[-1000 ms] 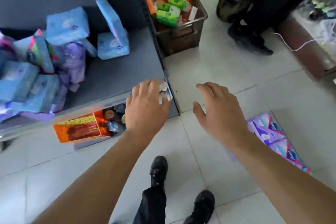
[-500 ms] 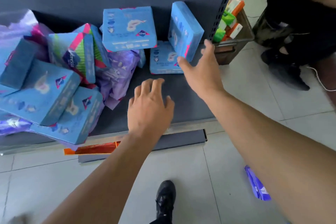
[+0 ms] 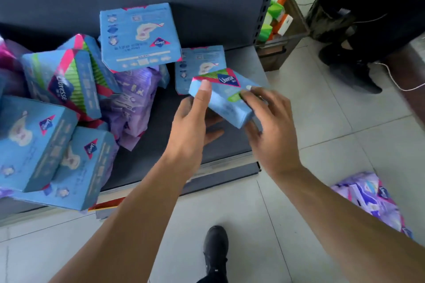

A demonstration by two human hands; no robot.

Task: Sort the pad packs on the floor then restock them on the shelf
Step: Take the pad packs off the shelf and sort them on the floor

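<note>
Blue Libresse pad pack (image 3: pixel 224 99) sits tilted between my two hands, above the dark shelf (image 3: pixel 161 126). My left hand (image 3: pixel 190 126) cups it from below, thumb pressed on its top face; my right hand (image 3: pixel 269 126) grips its right end with curled fingers. More blue packs (image 3: pixel 46 145) crowd the shelf's left; a purple pack (image 3: pixel 368 200) lies on the floor tiles.

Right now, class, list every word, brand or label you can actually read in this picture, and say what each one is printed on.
"Libresse": on the blue pack held by the left hand and right hand.
"Libresse": on the blue and green pack in the shelf pile, running sideways.
Logo badge on the upright blue pack: upside down, too blurred to read for sure.
Fine print on all packs, and the purple pack on the floor: too small or blurred.
</note>
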